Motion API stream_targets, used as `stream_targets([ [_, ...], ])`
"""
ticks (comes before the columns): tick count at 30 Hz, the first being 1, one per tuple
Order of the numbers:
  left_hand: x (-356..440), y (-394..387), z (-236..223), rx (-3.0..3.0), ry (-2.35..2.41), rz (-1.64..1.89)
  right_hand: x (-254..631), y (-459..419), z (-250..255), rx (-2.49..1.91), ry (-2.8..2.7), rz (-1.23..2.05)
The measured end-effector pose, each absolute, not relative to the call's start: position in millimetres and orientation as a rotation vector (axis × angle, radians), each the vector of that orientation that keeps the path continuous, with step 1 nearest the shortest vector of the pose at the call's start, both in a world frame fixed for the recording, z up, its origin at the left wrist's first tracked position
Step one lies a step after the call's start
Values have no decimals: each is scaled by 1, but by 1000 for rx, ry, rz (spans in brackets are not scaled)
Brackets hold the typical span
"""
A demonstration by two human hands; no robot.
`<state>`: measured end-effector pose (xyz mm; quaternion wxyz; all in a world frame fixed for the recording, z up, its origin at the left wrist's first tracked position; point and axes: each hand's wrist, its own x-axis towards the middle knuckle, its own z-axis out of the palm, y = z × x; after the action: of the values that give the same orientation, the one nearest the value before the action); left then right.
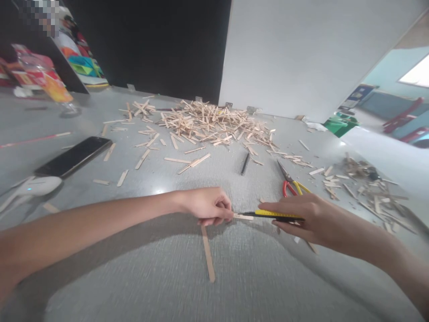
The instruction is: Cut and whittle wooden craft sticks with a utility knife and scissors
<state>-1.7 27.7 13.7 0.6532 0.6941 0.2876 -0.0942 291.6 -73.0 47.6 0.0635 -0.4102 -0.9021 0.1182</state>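
My left hand (211, 205) rests low over the grey table, its fingers closed on one end of a short wooden craft stick (247, 218). In my right hand (310, 219) is a yellow and black utility knife (276, 214), pointing left. The knife's tip meets the craft stick just beside my left fingertips; whether it cuts in is too small to tell. A longer craft stick (208, 255) lies on the table below my left hand, its upper end hidden by the fingers. Scissors (287, 181) with red and yellow handles lie just beyond my right hand.
A big heap of craft sticks (214, 120) spreads before the upright panels (284, 53). A dark pen-like rod (245, 164) lies nearer. At left are a phone (75, 155), a white device (43, 185) and a bottle (50, 80). Wood scraps (378, 197) cover the right side.
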Motion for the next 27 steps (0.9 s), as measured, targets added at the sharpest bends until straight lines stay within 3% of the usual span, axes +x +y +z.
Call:
stream_targets([
  [13, 0, 18, 18, 1739, 707, -179, 272, -77, 44, -1346, -2912, -36],
  [19, 0, 15, 16, 1809, 680, -130, 269, -86, 36, -1252, -2974, -507],
  [25, 0, 13, 13, 1850, 666, -78, 265, -95, 30, -1259, -2890, -451],
  [27, 0, 13, 13, 1853, 661, -66, 257, -101, 34, -1289, -2919, -571],
])
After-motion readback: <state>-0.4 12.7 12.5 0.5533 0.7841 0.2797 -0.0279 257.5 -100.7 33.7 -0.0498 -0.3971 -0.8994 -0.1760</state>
